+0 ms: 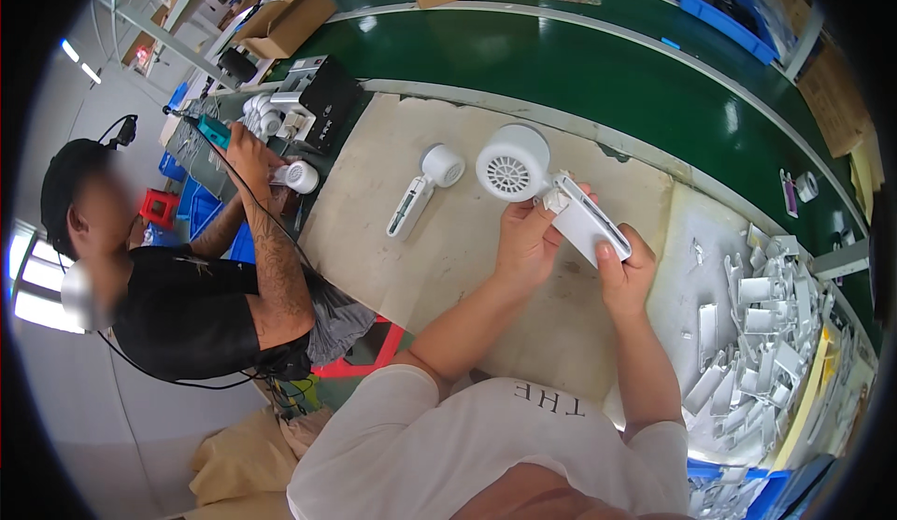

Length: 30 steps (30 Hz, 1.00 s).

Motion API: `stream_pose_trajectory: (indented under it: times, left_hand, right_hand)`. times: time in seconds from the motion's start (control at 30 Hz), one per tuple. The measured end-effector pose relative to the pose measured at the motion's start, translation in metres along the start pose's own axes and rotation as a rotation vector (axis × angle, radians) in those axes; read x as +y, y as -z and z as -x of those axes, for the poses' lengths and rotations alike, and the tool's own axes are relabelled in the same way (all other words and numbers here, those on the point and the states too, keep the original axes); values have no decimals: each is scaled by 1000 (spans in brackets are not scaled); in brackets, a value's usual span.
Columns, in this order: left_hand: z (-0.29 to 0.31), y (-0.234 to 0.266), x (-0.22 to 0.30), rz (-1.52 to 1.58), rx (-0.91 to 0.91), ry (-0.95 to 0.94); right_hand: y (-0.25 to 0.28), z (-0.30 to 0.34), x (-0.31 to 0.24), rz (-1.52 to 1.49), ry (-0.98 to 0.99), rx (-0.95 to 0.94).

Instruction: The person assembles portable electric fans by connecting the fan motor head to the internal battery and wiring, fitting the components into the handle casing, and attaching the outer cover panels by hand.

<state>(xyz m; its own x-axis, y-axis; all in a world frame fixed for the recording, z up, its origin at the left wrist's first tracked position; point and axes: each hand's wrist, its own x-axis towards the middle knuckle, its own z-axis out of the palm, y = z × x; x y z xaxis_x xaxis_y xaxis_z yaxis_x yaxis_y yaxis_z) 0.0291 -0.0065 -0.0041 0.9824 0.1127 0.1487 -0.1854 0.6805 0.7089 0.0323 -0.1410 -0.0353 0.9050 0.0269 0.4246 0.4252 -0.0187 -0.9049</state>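
I hold a white handheld fan (513, 163) above the table, its round head with a slotted grille tilted to the left. My left hand (529, 240) grips it where the head meets the handle. My right hand (626, 266) pinches the lower end of the flat white handle (589, 225), which has a dark slit along one edge. To the left, on the beige work mat (364, 268), lies a second white fan (439, 167). Its handle is open, and a green strip shows inside.
White plastic handle shells (761, 314) are heaped on the right. Beyond the mat runs a green conveyor belt (598, 53). At left a co-worker (201, 286) holds a teal electric screwdriver (213, 131) and another fan (301, 177), near a black machine (318, 99).
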Motion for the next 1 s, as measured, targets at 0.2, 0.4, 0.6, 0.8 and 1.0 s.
stream_pose_trajectory:
  times: [0.2, 0.4, 0.6, 0.8, 1.0]
  left_hand:
    - [4, 39, 50, -756, 74, 22]
    - [17, 104, 102, -2099, -157, -407]
    - [-5, 183, 123, -1838, 162, -169]
    - [-49, 230, 162, -2220, 208, -253]
    - [-59, 231, 170, -2615, 558, -178]
  right_hand:
    - [6, 3, 0, -7, -335, -578]
    - [39, -20, -18, 311, -248, -558]
    - [60, -64, 11, 380, -125, -597]
    - [177, -134, 102, 1034, 104, -77]
    - [309, -189, 152, 1415, -854, 354]
